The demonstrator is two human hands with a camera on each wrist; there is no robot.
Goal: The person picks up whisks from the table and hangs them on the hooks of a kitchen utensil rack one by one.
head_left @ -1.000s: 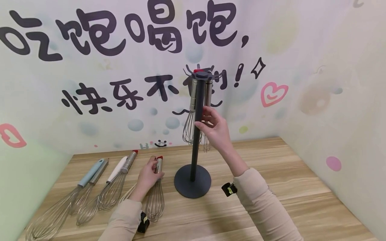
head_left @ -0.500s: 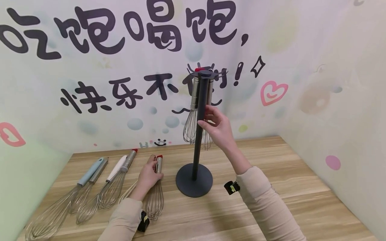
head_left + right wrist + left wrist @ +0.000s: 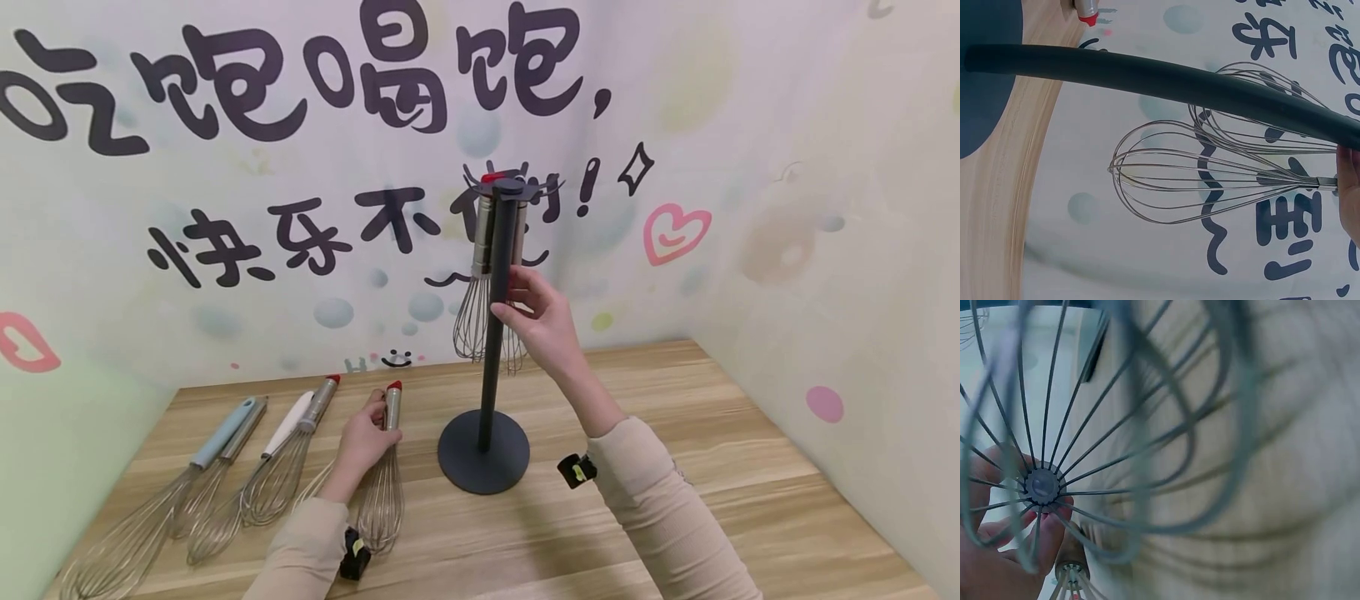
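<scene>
My left hand grips a steel whisk by its red-ended handle at the table's middle left. In the left wrist view the whisk's wires spread close to the camera, with my left fingers and thumb around the handle behind them. My right hand holds the upright pole of a dark whisk stand, thumb in front and fingers behind. Behind that pole hang two whisks; a hanging whisk shows its wires in the right wrist view. Their upper handles are partly hidden by the pole.
Several whisks lie at the left of the wooden table, among them a blue-handled whisk and a white-handled whisk. The stand's round base rests on the tabletop. A printed wall closes off the back.
The stand and my right hand have shifted slightly to the right. The whisk's red end in my left hand has risen a little. Both hands keep their holds.
</scene>
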